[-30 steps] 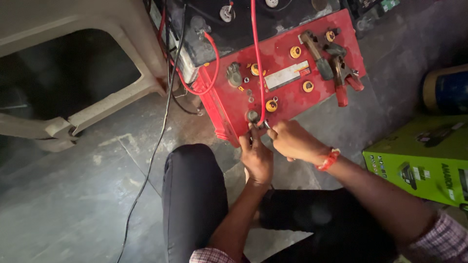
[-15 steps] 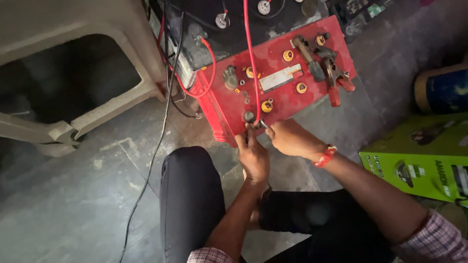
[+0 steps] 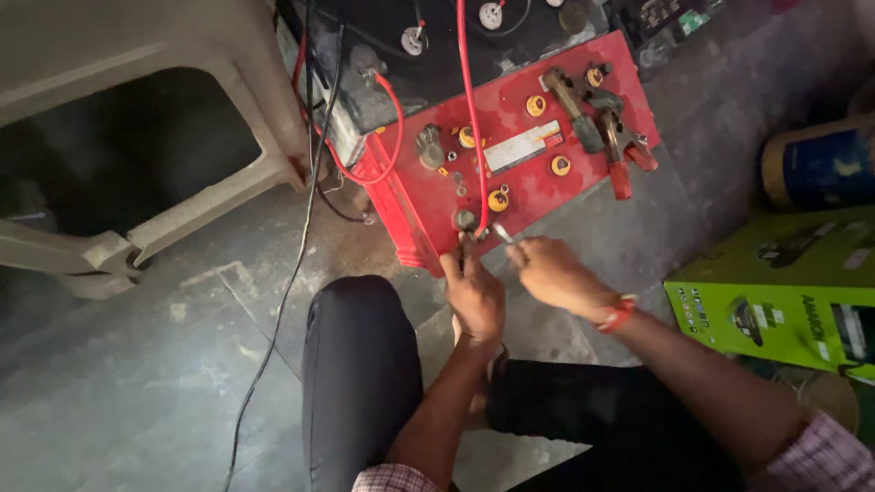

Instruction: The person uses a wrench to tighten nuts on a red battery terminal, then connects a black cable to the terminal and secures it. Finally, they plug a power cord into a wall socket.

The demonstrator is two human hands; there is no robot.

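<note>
A red battery [image 3: 519, 150] sits on the grey floor [image 3: 137, 364] in front of the seated person, just beside a pale plastic chair [image 3: 164, 137]. The left hand [image 3: 474, 292] pinches the end of a red cable [image 3: 467, 100] at the terminal [image 3: 465, 219] on the battery's near edge. The right hand [image 3: 551, 273], just beside it, grips a small metal piece [image 3: 503, 233] between its fingertips; a green box [image 3: 784, 292] lies to the right.
</note>
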